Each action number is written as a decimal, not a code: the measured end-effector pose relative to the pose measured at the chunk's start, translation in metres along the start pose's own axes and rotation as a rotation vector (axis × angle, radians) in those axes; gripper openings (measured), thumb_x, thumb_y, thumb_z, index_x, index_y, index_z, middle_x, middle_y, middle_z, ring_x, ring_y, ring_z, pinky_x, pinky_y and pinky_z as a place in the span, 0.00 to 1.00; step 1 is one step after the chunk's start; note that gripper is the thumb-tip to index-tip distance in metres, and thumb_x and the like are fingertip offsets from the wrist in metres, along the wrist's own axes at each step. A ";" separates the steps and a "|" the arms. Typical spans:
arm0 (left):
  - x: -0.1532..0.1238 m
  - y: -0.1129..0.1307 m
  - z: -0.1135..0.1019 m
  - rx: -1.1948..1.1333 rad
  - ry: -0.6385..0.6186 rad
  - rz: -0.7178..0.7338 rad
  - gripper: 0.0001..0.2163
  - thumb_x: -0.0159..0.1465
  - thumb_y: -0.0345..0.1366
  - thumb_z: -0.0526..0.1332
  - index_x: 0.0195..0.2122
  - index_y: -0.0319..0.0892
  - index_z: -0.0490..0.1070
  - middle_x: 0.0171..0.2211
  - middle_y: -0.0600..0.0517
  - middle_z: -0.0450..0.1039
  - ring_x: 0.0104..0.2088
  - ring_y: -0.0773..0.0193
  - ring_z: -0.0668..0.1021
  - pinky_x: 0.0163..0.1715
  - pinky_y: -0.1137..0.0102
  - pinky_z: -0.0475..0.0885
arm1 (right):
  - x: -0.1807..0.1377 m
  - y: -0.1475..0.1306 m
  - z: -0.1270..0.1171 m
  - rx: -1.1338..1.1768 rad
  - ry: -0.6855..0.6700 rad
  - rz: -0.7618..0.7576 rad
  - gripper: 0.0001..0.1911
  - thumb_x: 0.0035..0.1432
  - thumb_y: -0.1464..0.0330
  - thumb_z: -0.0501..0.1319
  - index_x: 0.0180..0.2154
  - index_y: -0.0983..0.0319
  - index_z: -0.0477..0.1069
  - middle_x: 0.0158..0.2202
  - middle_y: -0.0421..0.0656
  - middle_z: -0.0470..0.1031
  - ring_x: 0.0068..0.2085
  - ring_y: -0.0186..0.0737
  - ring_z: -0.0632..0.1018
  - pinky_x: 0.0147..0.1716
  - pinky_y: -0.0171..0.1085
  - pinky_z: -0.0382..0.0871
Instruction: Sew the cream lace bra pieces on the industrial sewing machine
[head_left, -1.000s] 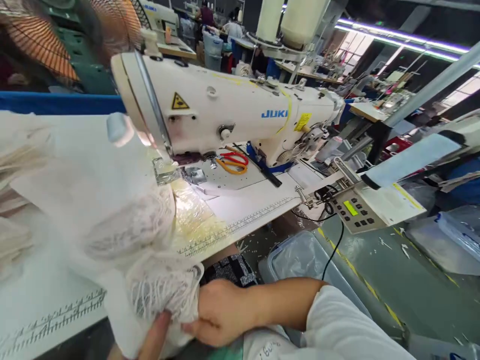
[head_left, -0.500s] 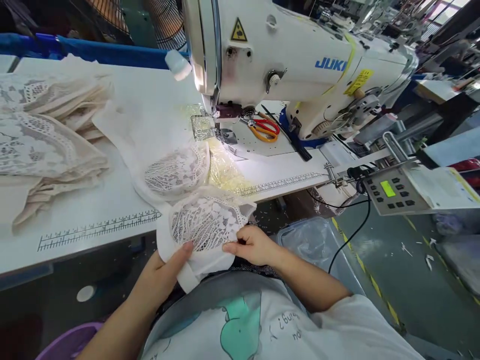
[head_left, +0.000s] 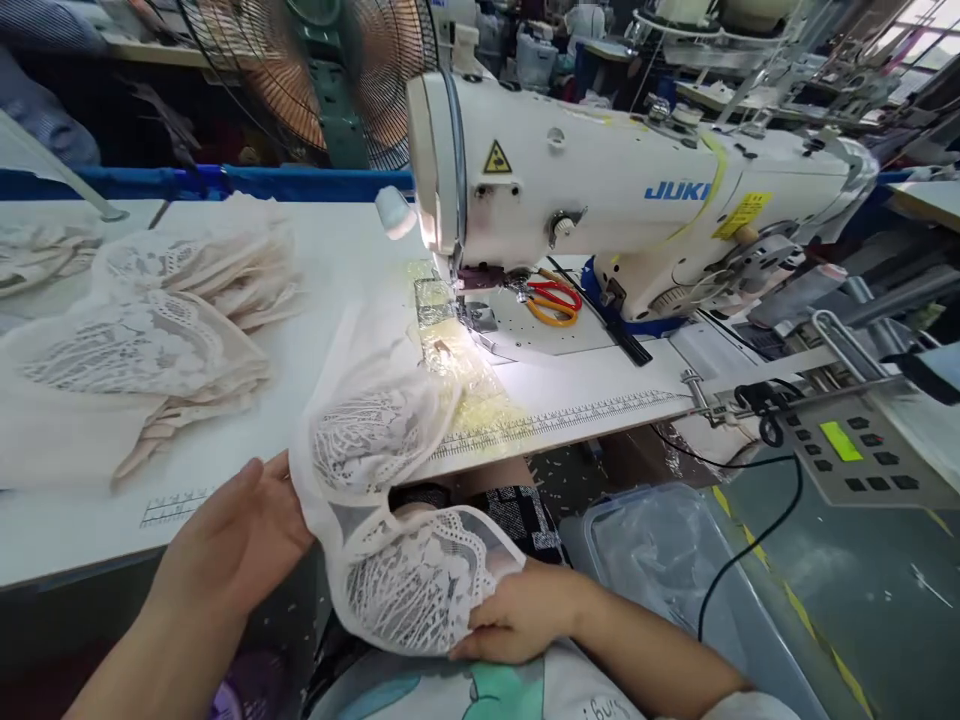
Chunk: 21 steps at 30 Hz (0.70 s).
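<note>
A white lace bra [head_left: 367,430] lies partly on the table, with its nearer cup hanging over the front edge above my lap. My right hand [head_left: 517,610] grips the rim of that nearer cup, thumb below and fingers curled on the lace. At the bra's left band, my left hand [head_left: 236,535] is spread with the palm turned up; its fingertips touch the band and are partly hidden by it. The farther cup rests in front of the needle area of a white sewing machine [head_left: 570,170].
Stacked lace bra pieces [head_left: 150,350] lie on the left of the table. Orange- and red-handled scissors [head_left: 555,302] sit under the machine arm beside a black tool [head_left: 626,340]. A control panel [head_left: 855,450] juts out at right, above a clear plastic bin [head_left: 637,530]. Behind stands a fan [head_left: 300,80].
My left hand has let go of the near cup and moved left and up to the band. The bra is spread more open, its near cup lower. The view has tilted up.
</note>
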<state>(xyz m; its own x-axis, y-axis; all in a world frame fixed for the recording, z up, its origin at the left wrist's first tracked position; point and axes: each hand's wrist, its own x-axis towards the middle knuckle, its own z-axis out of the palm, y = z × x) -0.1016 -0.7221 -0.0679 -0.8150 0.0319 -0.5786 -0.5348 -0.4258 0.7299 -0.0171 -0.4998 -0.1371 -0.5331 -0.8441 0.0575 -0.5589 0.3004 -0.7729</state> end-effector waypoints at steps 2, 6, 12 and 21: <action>0.010 0.015 0.008 0.026 0.049 0.076 0.19 0.38 0.40 0.74 0.31 0.42 0.74 0.33 0.50 0.81 0.46 0.47 0.77 0.43 0.63 0.77 | 0.004 0.003 0.004 -0.195 -0.144 0.122 0.13 0.58 0.63 0.59 0.24 0.61 0.73 0.25 0.42 0.77 0.30 0.37 0.75 0.27 0.32 0.65; 0.024 0.027 0.024 0.124 0.044 0.123 0.24 0.35 0.38 0.77 0.32 0.39 0.73 0.28 0.50 0.80 0.42 0.51 0.79 0.39 0.66 0.77 | 0.003 0.010 -0.033 -0.213 -0.195 0.193 0.17 0.54 0.55 0.61 0.23 0.61 0.73 0.20 0.39 0.73 0.22 0.35 0.69 0.18 0.34 0.53; 0.025 0.015 0.034 0.314 -0.059 0.128 0.25 0.37 0.46 0.76 0.35 0.39 0.74 0.29 0.47 0.79 0.35 0.50 0.80 0.32 0.64 0.77 | 0.023 0.023 -0.128 0.290 0.645 0.535 0.18 0.61 0.54 0.52 0.32 0.62 0.69 0.29 0.40 0.69 0.30 0.35 0.69 0.29 0.33 0.62; 0.035 0.011 0.046 0.862 -0.215 0.216 0.22 0.47 0.57 0.65 0.22 0.40 0.74 0.20 0.50 0.73 0.21 0.62 0.71 0.19 0.72 0.67 | 0.060 0.046 -0.130 0.483 0.413 0.417 0.18 0.56 0.66 0.58 0.18 0.61 0.54 0.18 0.32 0.51 0.22 0.28 0.56 0.22 0.31 0.49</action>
<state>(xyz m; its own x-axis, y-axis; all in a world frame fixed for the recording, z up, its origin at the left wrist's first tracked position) -0.1466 -0.6846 -0.0636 -0.8944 0.2342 -0.3809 -0.2773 0.3778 0.8834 -0.1571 -0.4788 -0.0872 -0.8867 -0.4400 -0.1419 0.0307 0.2503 -0.9677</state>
